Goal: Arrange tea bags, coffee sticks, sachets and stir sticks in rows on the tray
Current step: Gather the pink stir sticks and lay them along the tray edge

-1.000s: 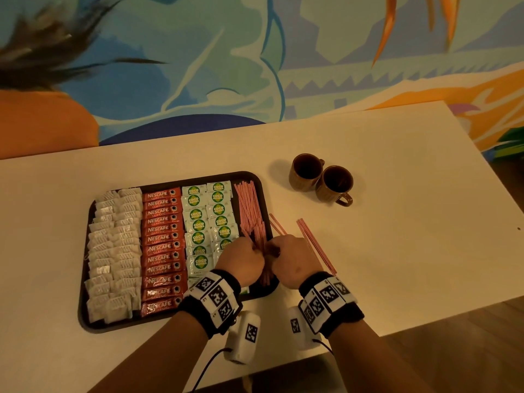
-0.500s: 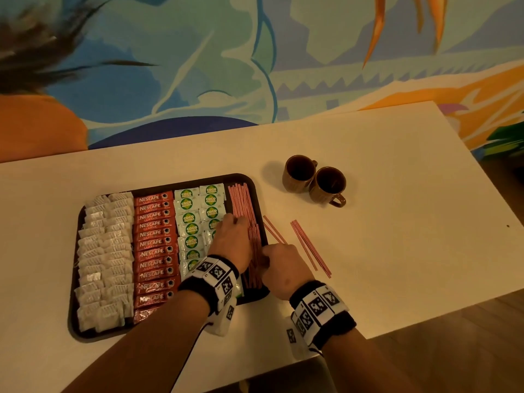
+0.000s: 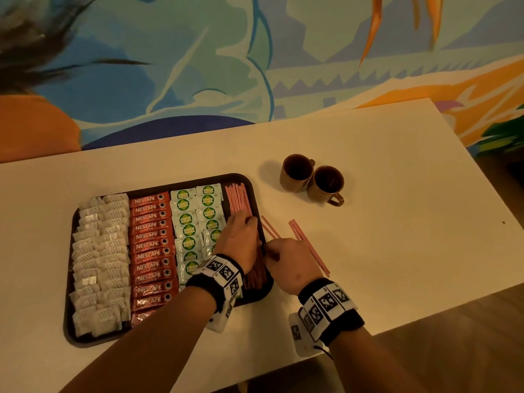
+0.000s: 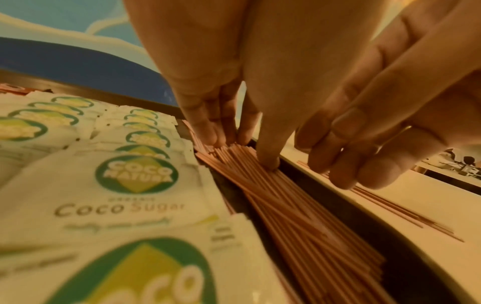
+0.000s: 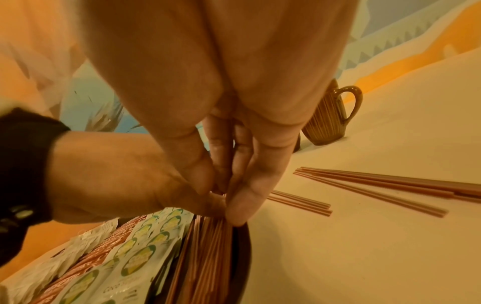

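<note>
Dark brown plastic, the tray (image 3: 71, 321) lies on a pale table (image 3: 397, 236) and carries four rows: white tea bags (image 3: 99, 259) at the left edge, red coffee sticks (image 3: 150, 251) beside them, green-and-white sugar sachets (image 3: 195, 222) next, and pink stir sticks (image 3: 238, 199) packed along the right rim; the sticks run lengthwise, away from the person. The left hand (image 3: 241, 239) lies over the middle of that stick row with its fingers stretched out nearly straight, and in the left wrist view its fingertips (image 4: 268, 162) press down on the bundle (image 4: 299, 216); nothing is gripped. The right hand (image 3: 289, 259) sits at the tray's right rim, touching the left hand, its fingers (image 5: 242, 205) long and close together, tips against the outer sticks; whether it pinches any stick I cannot tell, since the two hands cover each other there. Both hands hide the near half of the stick row and part of the sachets.

Loose stir sticks remain off the tray: a short pair (image 3: 269, 226) just beside the rim, partly under the right hand, and a longer bunch (image 3: 309, 246) lying aslant on the table to the right; two brown ribbed mugs (image 3: 312, 180) stand touching each other, farther back and well apart from the tray. Behind the table runs a painted wall (image 3: 255, 52) in blue, teal and orange.
</note>
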{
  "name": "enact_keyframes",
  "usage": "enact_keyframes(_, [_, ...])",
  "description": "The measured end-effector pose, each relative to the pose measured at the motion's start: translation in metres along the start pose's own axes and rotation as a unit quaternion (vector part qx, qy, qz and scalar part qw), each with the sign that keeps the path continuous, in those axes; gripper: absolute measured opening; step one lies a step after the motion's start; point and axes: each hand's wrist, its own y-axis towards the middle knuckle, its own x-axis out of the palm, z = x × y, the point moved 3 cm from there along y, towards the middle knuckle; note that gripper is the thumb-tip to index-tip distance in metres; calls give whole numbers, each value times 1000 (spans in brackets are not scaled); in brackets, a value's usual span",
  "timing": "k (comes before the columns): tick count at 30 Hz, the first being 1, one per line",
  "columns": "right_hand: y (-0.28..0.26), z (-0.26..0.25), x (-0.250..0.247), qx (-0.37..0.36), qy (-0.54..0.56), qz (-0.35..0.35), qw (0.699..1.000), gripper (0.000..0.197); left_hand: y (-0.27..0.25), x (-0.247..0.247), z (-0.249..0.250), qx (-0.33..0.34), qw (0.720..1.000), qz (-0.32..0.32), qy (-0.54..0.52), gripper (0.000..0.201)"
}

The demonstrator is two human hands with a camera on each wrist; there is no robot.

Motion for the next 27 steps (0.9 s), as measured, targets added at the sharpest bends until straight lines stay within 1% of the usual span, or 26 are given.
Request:
enact_keyframes(4, [0, 1, 0, -1, 6, 0, 1000, 25, -6, 2, -6, 2, 1000, -13, 5, 33])
enact_keyframes(6, [1, 2, 2, -3, 3, 2, 1000, 25, -9, 0, -9, -6, 1000, -10, -5, 36])
enact_keyframes(9, [3, 2, 4, -1, 5, -4, 1000, 22, -13, -6, -14, -20, 999, 12, -28, 45])
enact_keyframes(11, [5, 0, 6, -3, 2, -11, 1000, 21, -17, -11, -20, -34, 999, 20, -36, 47])
enact_keyframes(14, [7, -5, 9, -4, -10, -8, 1000, 17, -24, -15, -29, -61, 997, 24, -51, 41])
enact_keyframes(16, [8, -8, 13, 4, -25, -9, 1000, 14, -30, -15, -31, -69, 996, 11, -54, 36])
enact_keyframes(20, [8, -17, 20, 8, -56, -17, 998, 12, -37, -8, -26, -57, 998, -19, -36, 38])
enact_keyframes(24, [7, -23, 21, -14, -66, -21, 997, 15, -38, 0, -23, -49, 998, -30, -28, 36])
enact_keyframes(27, [5, -22, 19, -32, -62, -17, 997, 15, -37, -2, -24, -49, 998, -26, -41, 32])
